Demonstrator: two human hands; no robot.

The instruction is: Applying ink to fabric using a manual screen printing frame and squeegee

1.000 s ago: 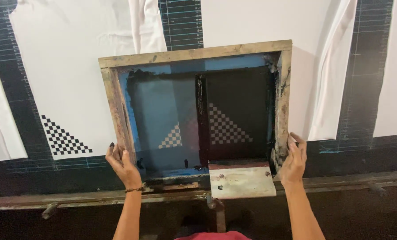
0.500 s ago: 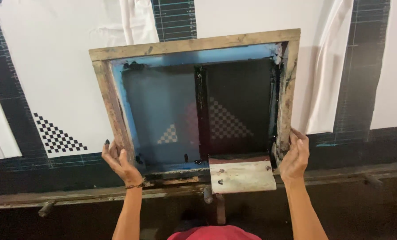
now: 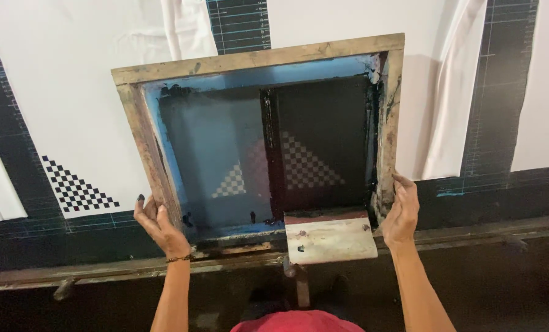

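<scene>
Wooden screen frame (image 3: pixel 259 60), blue-edged mesh (checkered triangle stencil), black ink smears.

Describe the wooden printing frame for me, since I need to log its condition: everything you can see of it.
The wooden printing frame is a rectangle of worn, ink-stained bare wood with blue-taped inner edges and a dark mesh bearing a checkered triangle. Black ink smears its right side and corners. It seems tilted above white fabric. A squeegee rests at its near edge. The left hand grips the left rail, the right hand the right.
</scene>
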